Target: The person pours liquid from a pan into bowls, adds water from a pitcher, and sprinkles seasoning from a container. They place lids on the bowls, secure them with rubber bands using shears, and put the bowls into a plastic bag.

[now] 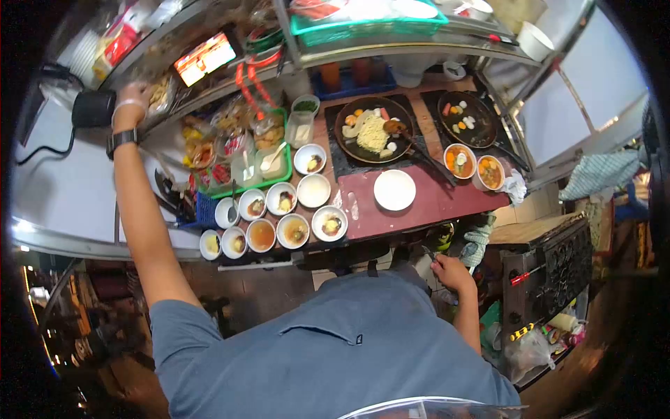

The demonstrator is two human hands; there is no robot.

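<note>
My left hand (134, 96) reaches far up to the shelf at the upper left, against a clear plastic bag (162, 93) of pale food; its fingers are too blurred to read. Low on the right, below the counter edge, my right hand (455, 272) is closed around a thin item whose kind I cannot make out. On the counter, a frying pan (357, 148) holds noodles (375, 133), egg and other pieces, with a wooden spatula (396, 128) resting in it. A white bowl (395, 190) stands on the red board (359, 213). Several small bowls (261, 236) contain seasonings.
A second pan (469, 115) with food pieces stands at the right, beside two filled bowls (460, 162). Ingredients crowd a green tray (241, 183). A lit screen (204, 59) leans on the shelf. A black stove (548, 272) stands low at the right.
</note>
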